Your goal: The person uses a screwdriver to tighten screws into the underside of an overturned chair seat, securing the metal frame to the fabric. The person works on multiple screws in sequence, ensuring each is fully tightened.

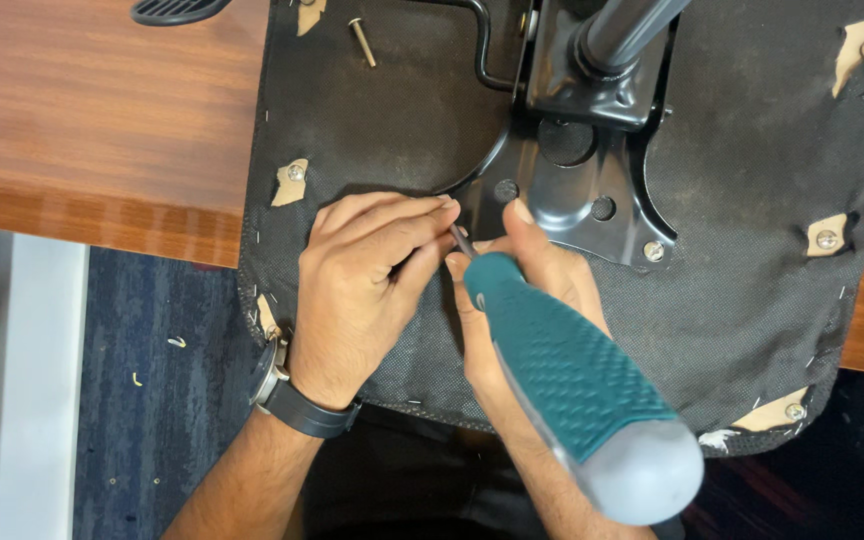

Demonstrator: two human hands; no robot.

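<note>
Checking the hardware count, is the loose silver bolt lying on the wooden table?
No, the loose silver bolt lies on the black fabric underside of the chair seat, not the wooden table.

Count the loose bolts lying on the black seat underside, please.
1. One loose bolt lies near the top left of the seat underside, left of the bent lever. Others may be hidden under the hands.

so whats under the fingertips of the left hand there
The left hand pinches the thin metal shaft of the teal-handled screwdriver, held in the right hand, over the chair seat's black fabric underside beside the black metal mounting plate. The tip and any screw are covered.
</note>
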